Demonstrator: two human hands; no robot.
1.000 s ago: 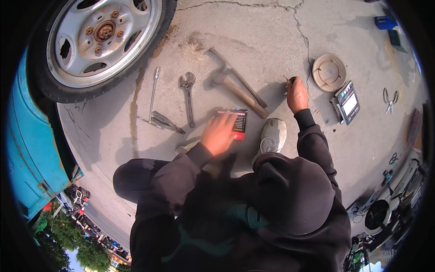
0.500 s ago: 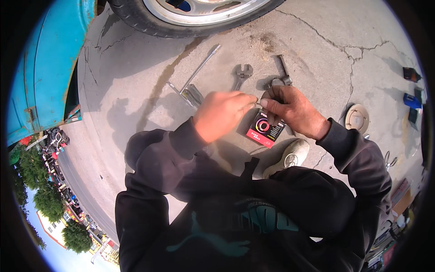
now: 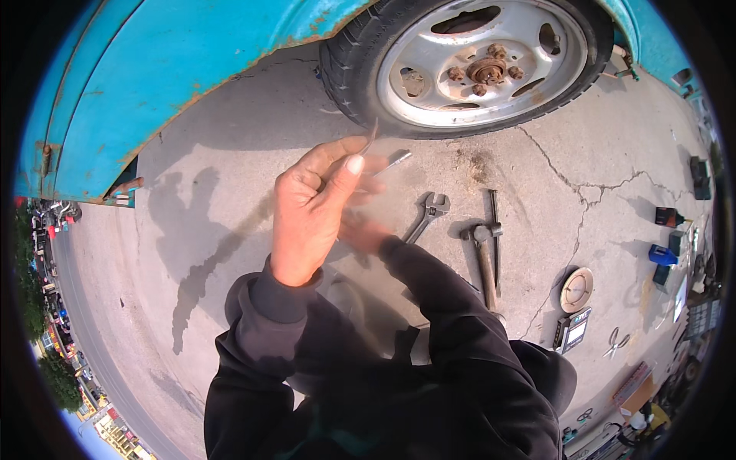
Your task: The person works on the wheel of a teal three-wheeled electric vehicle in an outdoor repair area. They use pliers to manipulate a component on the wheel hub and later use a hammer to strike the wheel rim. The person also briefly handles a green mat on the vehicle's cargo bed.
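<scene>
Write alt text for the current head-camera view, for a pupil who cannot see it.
A raised left hand pinches a thin, blurred object near the wheel of a turquoise vehicle; the right hand, also blurred, is lower down. On the ground lie an adjustable wrench and a hammer.

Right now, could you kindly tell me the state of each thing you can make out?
Left hand: pinching a thin object
Right hand: blurred, grip unclear
Adjustable wrench: lying, jaws open
Hammer: lying on the ground
Wheel: upright, nuts rusty
Turquoise panel: rusted along its edge
</scene>
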